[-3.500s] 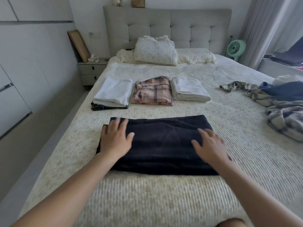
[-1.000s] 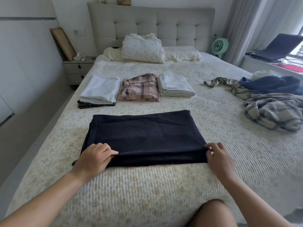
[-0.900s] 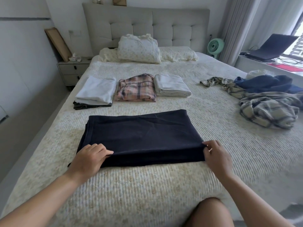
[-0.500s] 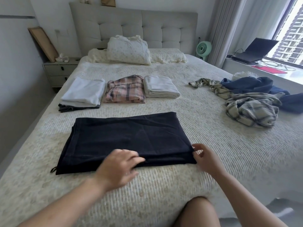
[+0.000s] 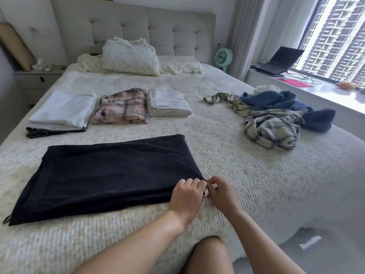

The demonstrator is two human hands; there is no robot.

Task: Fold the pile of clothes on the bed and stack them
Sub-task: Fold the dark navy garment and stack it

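- Dark navy cloth (image 5: 110,175) lies folded flat on the bed (image 5: 246,175), lower left to centre of frame, small loop sticking out at its lower-left corner.
- Left hand (image 5: 186,196) sits on the cloth's lower-right corner, fingers curled onto the edge, gripping it.
- Right hand (image 5: 222,192) just beside the left, touching it, fingertips pinching at the same corner; exact hold partly hidden by the left hand.
- Behind the cloth, mid-left of frame, a row of three folded stacks: white stack (image 5: 63,113) on top of a dark item, pink plaid piece (image 5: 122,108), cream folded piece (image 5: 167,102), side by side, close together.
- Unfolded pile (image 5: 272,115) at right of frame, well apart from the cloth: beige check garment and dark blue garment tangled together.
- Pillows (image 5: 130,54) against the grey tufted headboard (image 5: 138,30), top centre.
- Nightstand (image 5: 33,82) upper left; green fan (image 5: 223,56) and laptop (image 5: 280,60) on the window ledge, upper right.
- Bare knee (image 5: 209,256) at bottom centre.
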